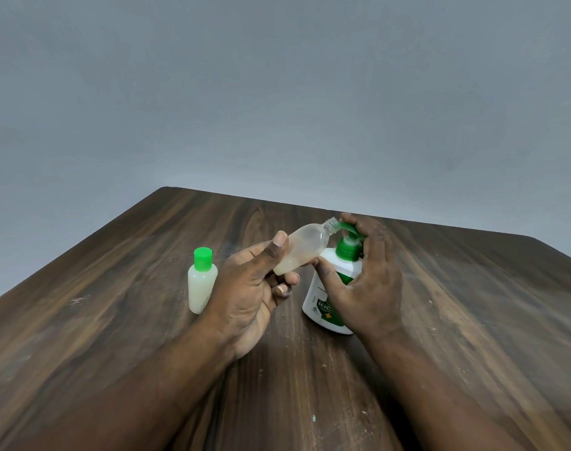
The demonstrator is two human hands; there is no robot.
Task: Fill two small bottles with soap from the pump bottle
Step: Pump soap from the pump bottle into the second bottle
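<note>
Left hand [248,288]: thumb and fingers grip the open small bottle [302,249], held off the counter [114,320] and tilted, mouth up against the green nozzle [344,226]. A little pale soap sits at its lower end.

Right hand [372,278]: fingers curled over the pump head, thumb on the body of the pump bottle [323,297], which stands on the counter.

Capped small bottle [202,284]: upright left of the left hand, filled with whitish soap, green cap on.

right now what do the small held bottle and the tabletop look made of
Small clear uncapped bottle: likely thin translucent plastic, slightly frosted; pale soap shows through its wall. Dark brown tabletop: wood or wood-look laminate, matt; streaky grain and scuffs show.
</note>
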